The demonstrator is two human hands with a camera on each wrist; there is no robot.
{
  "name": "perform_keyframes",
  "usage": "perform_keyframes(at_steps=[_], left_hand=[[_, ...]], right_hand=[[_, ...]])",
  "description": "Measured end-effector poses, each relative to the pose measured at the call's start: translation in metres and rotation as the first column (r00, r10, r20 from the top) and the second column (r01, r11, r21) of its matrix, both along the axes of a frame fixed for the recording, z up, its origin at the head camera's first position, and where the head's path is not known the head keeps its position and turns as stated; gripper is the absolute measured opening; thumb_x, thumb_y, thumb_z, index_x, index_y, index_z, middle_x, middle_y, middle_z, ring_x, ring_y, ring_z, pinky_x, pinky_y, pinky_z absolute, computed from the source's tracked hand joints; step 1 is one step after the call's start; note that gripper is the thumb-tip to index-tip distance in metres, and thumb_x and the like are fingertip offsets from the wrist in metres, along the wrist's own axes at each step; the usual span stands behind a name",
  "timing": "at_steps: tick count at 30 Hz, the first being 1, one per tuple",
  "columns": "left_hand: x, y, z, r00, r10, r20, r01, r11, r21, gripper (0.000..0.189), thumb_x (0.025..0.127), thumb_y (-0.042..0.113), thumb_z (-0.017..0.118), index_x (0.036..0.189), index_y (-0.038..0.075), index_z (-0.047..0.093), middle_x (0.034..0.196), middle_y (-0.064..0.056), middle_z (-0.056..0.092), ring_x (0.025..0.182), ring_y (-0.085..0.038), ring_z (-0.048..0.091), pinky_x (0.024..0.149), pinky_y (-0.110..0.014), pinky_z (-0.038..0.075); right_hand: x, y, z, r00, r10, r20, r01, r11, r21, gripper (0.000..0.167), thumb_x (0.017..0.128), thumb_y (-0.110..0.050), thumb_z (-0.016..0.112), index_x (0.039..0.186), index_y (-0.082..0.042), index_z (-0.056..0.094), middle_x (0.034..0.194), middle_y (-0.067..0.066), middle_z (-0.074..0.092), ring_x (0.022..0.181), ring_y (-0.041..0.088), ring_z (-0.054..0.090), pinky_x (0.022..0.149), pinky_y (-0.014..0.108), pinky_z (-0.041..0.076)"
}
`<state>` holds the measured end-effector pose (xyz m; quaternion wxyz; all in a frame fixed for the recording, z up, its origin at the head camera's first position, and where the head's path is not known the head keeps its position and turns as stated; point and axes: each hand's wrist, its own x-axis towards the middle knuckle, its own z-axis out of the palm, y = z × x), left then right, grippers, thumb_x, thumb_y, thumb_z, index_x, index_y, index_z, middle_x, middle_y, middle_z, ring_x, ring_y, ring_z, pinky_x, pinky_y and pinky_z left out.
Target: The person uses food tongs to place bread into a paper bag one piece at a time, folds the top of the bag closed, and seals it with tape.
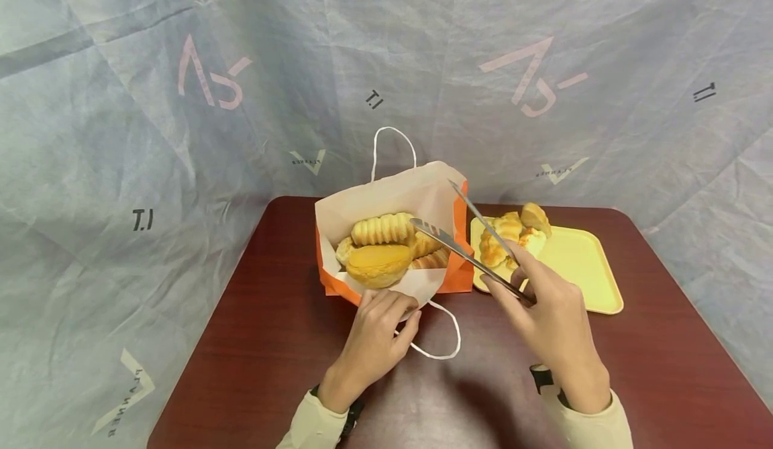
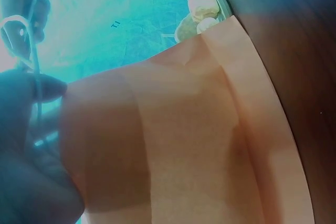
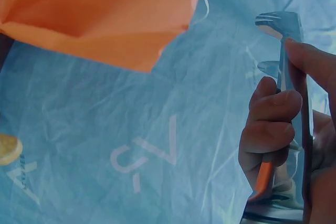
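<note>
An orange paper bag (image 1: 459,278) with a white inside stands on the table, its mouth facing me. Heaped within are a smooth yellow bun (image 1: 379,265), a ridged roll (image 1: 384,229) and other bread partly hidden behind them. My left hand (image 1: 373,331) grips the bag's front rim, thumb on the near side; the left wrist view shows the thumb against the paper (image 2: 173,145). In my right hand (image 1: 552,311) are metal tongs (image 3: 288,30), held with their arms apart and no bread between the tips. One tip reaches over the bag's opening.
To the right of the bag lies a yellow tray (image 1: 582,268) with several pieces of bread (image 1: 500,237) on its left part. White cord handles (image 1: 457,338) stick out from the bag's front and back. A grey sheet (image 1: 423,66) hangs behind the dark red table (image 1: 253,341).
</note>
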<state>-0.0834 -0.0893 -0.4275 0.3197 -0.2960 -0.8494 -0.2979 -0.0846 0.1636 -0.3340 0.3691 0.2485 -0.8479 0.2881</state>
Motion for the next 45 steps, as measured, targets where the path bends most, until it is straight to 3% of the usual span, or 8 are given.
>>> perform_keyframes(at_steps=[10,17,29,45], left_hand=[[0.001,-0.001,0.0,1.0,0.002,0.01,-0.002,1.0,-0.003,0.004,0.091,0.015,0.067,0.095,0.014,0.068,0.088,0.006,0.065,0.083,-0.008,0.061,0.078,-0.03,0.037],[0.001,-0.002,-0.001,1.0,0.0,0.007,0.0,1.0,0.0,0.004,0.091,0.014,0.067,0.095,0.014,0.068,0.087,0.006,0.064,0.082,-0.008,0.06,0.078,-0.03,0.037],[0.002,-0.002,-0.002,1.0,-0.001,0.002,0.001,1.0,0.003,0.005,0.089,0.012,0.07,0.093,0.013,0.068,0.087,0.006,0.064,0.08,-0.009,0.06,0.077,-0.031,0.036],[0.003,0.001,-0.001,1.0,-0.011,0.007,0.011,1.0,0.002,0.005,0.09,0.013,0.068,0.095,0.014,0.069,0.088,0.005,0.065,0.084,-0.009,0.061,0.079,-0.03,0.037]], right_hand=[[-0.001,0.023,0.0,0.994,-0.106,-0.037,0.104,0.993,-0.055,0.061,0.07,-0.012,0.086,0.128,-0.008,0.067,0.068,-0.004,0.057,0.051,0.003,0.042,0.05,0.015,0.036],[0.0,0.038,-0.007,0.985,-0.168,0.031,0.168,0.986,-0.017,0.058,0.076,-0.015,0.085,0.13,-0.011,0.065,0.069,-0.005,0.056,0.049,0.002,0.044,0.05,0.015,0.037],[-0.007,0.061,-0.027,0.96,-0.262,0.101,0.262,0.965,0.011,0.058,0.075,-0.016,0.086,0.128,-0.008,0.064,0.067,-0.003,0.059,0.049,-0.002,0.047,0.047,0.019,0.037],[-0.043,0.096,-0.062,0.943,-0.306,0.127,0.3,0.952,0.064,0.052,0.081,-0.02,0.083,0.126,-0.003,0.062,0.062,0.005,0.061,0.041,0.012,0.037,0.043,0.032,0.029]])
